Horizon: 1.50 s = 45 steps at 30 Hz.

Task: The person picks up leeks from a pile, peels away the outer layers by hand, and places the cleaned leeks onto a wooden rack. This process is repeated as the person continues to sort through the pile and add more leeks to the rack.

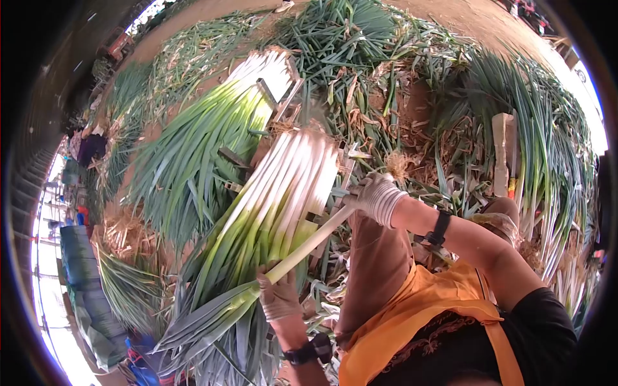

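Note:
A single leek (309, 246) lies slantwise before me, pale shank toward my right and dark leaves spreading lower left. My left hand (280, 299), in a glove, is closed around it where the leaves begin. Gloved too, my right hand (376, 198) grips the white end; a tuft of roots (399, 166) shows just beyond its knuckles. Whether that hand also holds a small tool, I cannot make out. Behind the held leek, a bundle of trimmed leeks (293, 174) rests in a low frame, white ends up and away from me.
Farther back lies a second bundle of leeks (219, 122) beside a metal bracket (266, 92). Untrimmed leeks (528, 148) are heaped on the right, more leeks (341, 38) at the back. Peeled leaf scraps (360, 106) cover the ground. A wooden post (502, 154) stands at right.

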{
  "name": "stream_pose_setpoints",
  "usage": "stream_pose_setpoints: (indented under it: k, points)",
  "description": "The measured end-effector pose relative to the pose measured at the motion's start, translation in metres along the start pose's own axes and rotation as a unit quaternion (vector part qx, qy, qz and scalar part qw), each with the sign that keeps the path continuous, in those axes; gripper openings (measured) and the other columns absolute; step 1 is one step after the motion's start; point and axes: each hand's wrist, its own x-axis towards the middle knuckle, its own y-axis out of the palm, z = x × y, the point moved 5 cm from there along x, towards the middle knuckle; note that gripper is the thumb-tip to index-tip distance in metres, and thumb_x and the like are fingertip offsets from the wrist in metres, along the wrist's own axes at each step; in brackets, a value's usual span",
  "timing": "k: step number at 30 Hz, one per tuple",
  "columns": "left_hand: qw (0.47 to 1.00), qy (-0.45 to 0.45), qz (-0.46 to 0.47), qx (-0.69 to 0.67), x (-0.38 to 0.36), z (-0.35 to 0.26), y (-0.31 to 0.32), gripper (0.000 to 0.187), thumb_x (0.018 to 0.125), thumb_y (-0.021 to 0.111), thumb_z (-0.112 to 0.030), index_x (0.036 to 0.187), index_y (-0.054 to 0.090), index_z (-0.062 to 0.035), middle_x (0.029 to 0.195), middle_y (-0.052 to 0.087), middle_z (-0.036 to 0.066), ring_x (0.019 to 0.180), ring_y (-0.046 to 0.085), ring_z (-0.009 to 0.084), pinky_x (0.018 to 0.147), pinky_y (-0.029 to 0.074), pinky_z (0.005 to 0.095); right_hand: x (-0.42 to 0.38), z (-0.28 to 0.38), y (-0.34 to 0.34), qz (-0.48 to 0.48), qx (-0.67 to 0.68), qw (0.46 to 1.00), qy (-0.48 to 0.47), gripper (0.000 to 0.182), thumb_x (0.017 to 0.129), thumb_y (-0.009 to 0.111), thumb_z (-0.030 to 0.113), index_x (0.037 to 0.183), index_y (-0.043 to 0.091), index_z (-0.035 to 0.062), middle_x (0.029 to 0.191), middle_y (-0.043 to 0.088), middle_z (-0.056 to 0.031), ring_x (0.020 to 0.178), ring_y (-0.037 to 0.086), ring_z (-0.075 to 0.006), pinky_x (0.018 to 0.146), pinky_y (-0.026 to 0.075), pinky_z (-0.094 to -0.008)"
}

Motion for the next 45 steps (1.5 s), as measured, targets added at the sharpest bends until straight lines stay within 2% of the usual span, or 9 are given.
stream_pose_setpoints:
  k: [3,7,10,11,26,31,34,40,45]
  points:
    - [0.945,-0.107,-0.025,0.308,-0.006,-0.009,-0.011,0.028,0.081,0.062,-0.02,0.102,0.055,-0.0029,0.085,0.058,0.006,0.077,0.056,0.0182,0.072,0.048,0.0309,0.013,-0.004,0.0,0.103,0.017,0.993,0.057,0.033,0.077,0.058,0.02,0.109,0.053,0.0293,0.107,0.057,0.0001,0.104,0.054,-0.0237,0.074,0.049,-0.0394]
    - [0.669,0.313,0.052,0.672,-0.023,-0.041,0.044,0.031,0.078,0.065,-0.02,0.101,0.058,0.0008,0.072,0.061,0.009,0.062,0.06,0.0212,0.059,0.049,0.0316,0.017,-0.001,0.004,0.073,-0.01,0.997,-0.008,0.03,0.078,0.058,0.019,0.106,0.054,0.027,0.105,0.057,0.0034,0.102,0.055,-0.0224,0.079,0.048,-0.0374]
    - [0.342,0.41,0.163,0.83,0.003,-0.055,0.091,0.039,0.071,0.07,-0.024,0.101,0.06,-0.002,0.076,0.062,0.014,0.066,0.06,0.0288,0.065,0.049,0.0388,0.024,-0.008,0.013,0.061,0.011,0.998,-0.013,0.028,0.077,0.058,0.019,0.103,0.055,0.0274,0.103,0.058,0.0045,0.101,0.055,-0.022,0.079,0.048,-0.0365]
    - [0.323,0.226,0.143,0.907,0.022,-0.048,0.059,0.047,0.065,0.072,-0.028,0.104,0.059,-0.0048,0.082,0.062,0.017,0.074,0.06,0.0351,0.072,0.047,0.0431,0.028,-0.015,0.026,0.056,0.051,0.997,-0.008,0.027,0.078,0.058,0.02,0.103,0.055,0.0283,0.104,0.058,0.0048,0.1,0.056,-0.0219,0.079,0.048,-0.0378]
    - [0.311,0.083,0.058,0.945,0.053,-0.085,0.043,0.052,0.053,0.076,-0.033,0.098,0.061,-0.0084,0.094,0.06,0.016,0.09,0.056,0.0327,0.082,0.043,0.0405,0.084,-0.065,-0.008,-0.142,-0.005,0.99,0.014,0.026,0.069,0.066,0.024,0.091,0.054,0.0159,0.096,0.059,-0.0032,0.094,0.056,-0.0269,0.075,0.046,-0.0395]
    - [0.248,0.206,-0.003,0.947,0.048,-0.106,0.065,0.041,0.055,0.073,-0.029,0.089,0.062,-0.0083,0.084,0.061,0.014,0.081,0.059,0.0333,0.074,0.046,0.0417,0.119,-0.063,-0.02,-0.099,-0.01,0.994,0.046,0.031,0.07,0.066,0.023,0.098,0.055,0.0158,0.101,0.057,-0.0064,0.099,0.054,-0.0276,0.079,0.044,-0.0401]
    - [0.222,0.255,-0.042,0.94,0.063,-0.133,0.071,0.035,0.057,0.072,-0.028,0.085,0.062,-0.0083,0.081,0.062,0.014,0.076,0.06,0.0325,0.069,0.048,0.0417,0.108,-0.052,-0.053,-0.295,0.016,0.954,0.057,0.032,0.071,0.065,0.019,0.101,0.054,0.014,0.103,0.056,-0.005,0.101,0.053,-0.0264,0.08,0.044,-0.0391]
    - [0.233,0.223,-0.065,0.944,0.155,-0.157,0.033,0.032,0.061,0.068,-0.028,0.085,0.062,-0.0064,0.082,0.063,0.016,0.078,0.06,0.032,0.069,0.047,0.0398,0.137,0.003,-0.029,0.16,0.209,0.964,0.044,0.036,0.083,0.057,0.024,0.112,0.05,0.0033,0.106,0.058,-0.0138,0.096,0.057,-0.0315,0.085,0.048,-0.0375]
    - [0.42,0.054,-0.008,0.906,0.209,-0.15,-0.023,0.053,0.064,0.069,-0.026,0.11,0.056,-0.0027,0.097,0.061,0.021,0.093,0.058,0.0331,0.082,0.045,0.036,0.144,0.032,0.029,0.059,0.141,0.985,-0.079,0.032,0.081,0.057,0.019,0.111,0.055,0.0073,0.106,0.06,-0.0111,0.094,0.059,-0.0287,0.074,0.051,-0.0362]
